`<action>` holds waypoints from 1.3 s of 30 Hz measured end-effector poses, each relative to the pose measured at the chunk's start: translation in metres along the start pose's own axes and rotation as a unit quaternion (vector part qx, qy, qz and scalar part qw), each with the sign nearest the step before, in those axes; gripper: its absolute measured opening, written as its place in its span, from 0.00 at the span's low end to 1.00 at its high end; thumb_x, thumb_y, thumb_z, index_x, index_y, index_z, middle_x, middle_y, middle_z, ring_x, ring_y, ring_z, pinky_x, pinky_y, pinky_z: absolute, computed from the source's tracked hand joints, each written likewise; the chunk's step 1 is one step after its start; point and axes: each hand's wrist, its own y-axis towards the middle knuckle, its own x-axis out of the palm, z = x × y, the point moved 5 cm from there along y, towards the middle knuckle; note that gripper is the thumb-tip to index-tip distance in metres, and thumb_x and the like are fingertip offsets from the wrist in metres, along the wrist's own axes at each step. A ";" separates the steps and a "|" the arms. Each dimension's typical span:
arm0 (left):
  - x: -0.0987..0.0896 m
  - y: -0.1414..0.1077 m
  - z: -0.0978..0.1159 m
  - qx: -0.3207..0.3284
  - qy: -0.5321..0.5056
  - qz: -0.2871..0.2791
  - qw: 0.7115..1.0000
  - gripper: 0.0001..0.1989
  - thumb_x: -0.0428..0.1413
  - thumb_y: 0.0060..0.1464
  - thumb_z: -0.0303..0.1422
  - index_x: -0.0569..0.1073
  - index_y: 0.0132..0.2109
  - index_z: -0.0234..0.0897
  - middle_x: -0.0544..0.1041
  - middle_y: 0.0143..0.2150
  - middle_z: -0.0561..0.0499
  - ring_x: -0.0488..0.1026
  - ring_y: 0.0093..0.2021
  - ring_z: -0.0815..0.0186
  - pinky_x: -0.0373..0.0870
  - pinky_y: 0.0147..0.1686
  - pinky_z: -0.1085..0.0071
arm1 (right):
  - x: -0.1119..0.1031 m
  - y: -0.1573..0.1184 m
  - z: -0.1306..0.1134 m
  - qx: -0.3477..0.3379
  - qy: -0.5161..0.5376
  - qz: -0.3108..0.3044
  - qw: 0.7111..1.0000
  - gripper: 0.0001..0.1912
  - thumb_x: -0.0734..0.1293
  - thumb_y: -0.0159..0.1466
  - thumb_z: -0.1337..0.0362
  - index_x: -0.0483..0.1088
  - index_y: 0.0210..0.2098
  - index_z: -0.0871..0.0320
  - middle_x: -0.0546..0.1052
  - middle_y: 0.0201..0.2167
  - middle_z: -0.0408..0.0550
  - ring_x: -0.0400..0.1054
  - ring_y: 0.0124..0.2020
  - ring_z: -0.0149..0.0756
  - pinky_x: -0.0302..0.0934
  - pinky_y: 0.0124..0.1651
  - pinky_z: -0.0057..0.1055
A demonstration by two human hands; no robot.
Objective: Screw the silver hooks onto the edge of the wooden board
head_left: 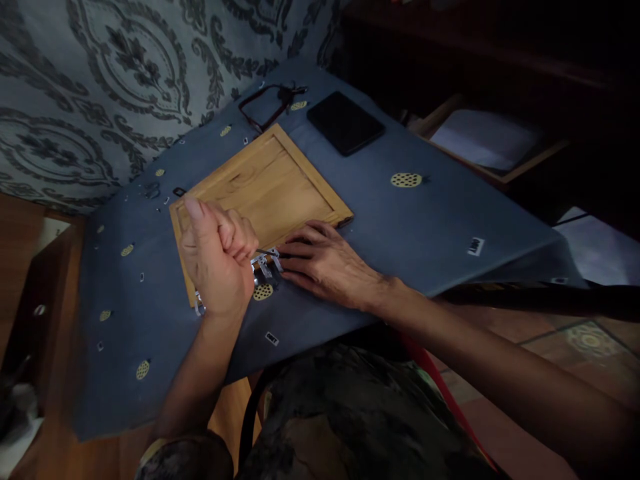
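Head-worn view, facing forward-down, close above table [430, 230]

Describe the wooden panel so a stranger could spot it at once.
Start with the blue cloth covering the table. On it, look where the left hand and right hand meet the near edge of the wooden panel. Its yellowish-brown surface and raised border set it apart from the flat black device beyond.

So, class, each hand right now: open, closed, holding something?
Left hand: closed in a fist; what it grips, if anything, is unclear.
Right hand: open, fingers at the panel's edge, beside metal hardware.
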 end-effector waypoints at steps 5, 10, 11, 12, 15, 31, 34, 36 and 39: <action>0.001 0.001 -0.001 -0.006 -0.010 -0.012 1.000 0.30 0.47 0.70 0.44 0.51 0.20 0.38 0.43 0.17 0.60 0.41 0.16 0.74 0.42 0.17 0.72 | 0.001 0.000 0.001 0.000 -0.009 0.002 1.000 0.12 0.62 0.73 0.60 0.77 0.47 0.53 0.81 0.50 0.46 0.67 0.54 0.45 0.53 0.59 0.49; 0.002 0.001 -0.001 0.003 0.000 -0.041 0.999 0.30 0.53 0.66 0.44 0.53 0.20 0.38 0.45 0.16 0.60 0.43 0.15 0.75 0.44 0.16 0.73 | 0.002 -0.001 0.001 0.000 -0.012 0.002 1.000 0.12 0.62 0.73 0.60 0.77 0.47 0.53 0.81 0.50 0.45 0.67 0.54 0.45 0.54 0.60 0.49; 0.003 0.001 -0.001 0.008 0.000 -0.050 0.999 0.30 0.55 0.65 0.45 0.53 0.20 0.37 0.45 0.16 0.60 0.43 0.15 0.76 0.44 0.16 0.74 | 0.002 -0.001 0.001 -0.002 -0.012 0.003 1.000 0.12 0.62 0.73 0.60 0.77 0.47 0.53 0.81 0.50 0.45 0.67 0.54 0.45 0.54 0.60 0.49; 0.003 0.001 -0.001 0.011 0.000 -0.059 0.998 0.31 0.56 0.63 0.46 0.53 0.19 0.37 0.45 0.16 0.61 0.44 0.15 0.76 0.45 0.16 0.74 | 0.002 -0.001 0.001 -0.003 -0.011 0.003 1.000 0.12 0.62 0.73 0.60 0.77 0.46 0.54 0.81 0.50 0.45 0.67 0.54 0.45 0.54 0.60 0.49; 0.004 0.002 -0.003 0.009 -0.002 -0.080 0.997 0.31 0.59 0.60 0.47 0.55 0.19 0.37 0.47 0.16 0.61 0.45 0.15 0.77 0.47 0.16 0.75 | 0.001 -0.001 0.000 -0.005 -0.008 0.003 1.000 0.12 0.62 0.73 0.61 0.77 0.46 0.54 0.81 0.51 0.45 0.67 0.54 0.45 0.54 0.59 0.49; 0.006 0.007 -0.005 0.009 -0.035 -0.047 0.998 0.26 0.57 0.64 0.43 0.60 0.21 0.36 0.48 0.16 0.60 0.43 0.15 0.78 0.43 0.14 0.78 | 0.001 0.000 0.001 -0.004 -0.005 0.006 1.000 0.11 0.63 0.72 0.61 0.78 0.45 0.53 0.81 0.50 0.46 0.67 0.53 0.45 0.54 0.59 0.50; 0.008 0.014 -0.007 -0.019 -0.045 -0.123 0.991 0.30 0.57 0.63 0.46 0.58 0.19 0.36 0.45 0.15 0.61 0.41 0.13 0.78 0.42 0.13 0.79 | 0.000 0.000 0.000 -0.005 -0.005 0.011 1.000 0.11 0.63 0.72 0.61 0.78 0.44 0.53 0.81 0.50 0.45 0.67 0.53 0.45 0.54 0.59 0.50; 0.008 0.017 -0.009 -0.059 -0.045 -0.179 0.981 0.31 0.57 0.62 0.48 0.57 0.18 0.36 0.44 0.14 0.61 0.40 0.13 0.79 0.43 0.13 0.78 | 0.000 0.000 0.000 -0.007 -0.006 0.014 1.000 0.11 0.63 0.72 0.61 0.78 0.44 0.53 0.82 0.50 0.44 0.67 0.53 0.45 0.54 0.59 0.50; 0.004 0.020 -0.011 -0.106 -0.042 -0.221 0.969 0.34 0.53 0.64 0.50 0.55 0.16 0.35 0.44 0.13 0.60 0.41 0.13 0.78 0.44 0.14 0.79 | 0.000 0.000 0.000 -0.007 -0.004 0.018 1.000 0.11 0.62 0.72 0.61 0.78 0.44 0.53 0.82 0.50 0.43 0.68 0.53 0.45 0.54 0.59 0.49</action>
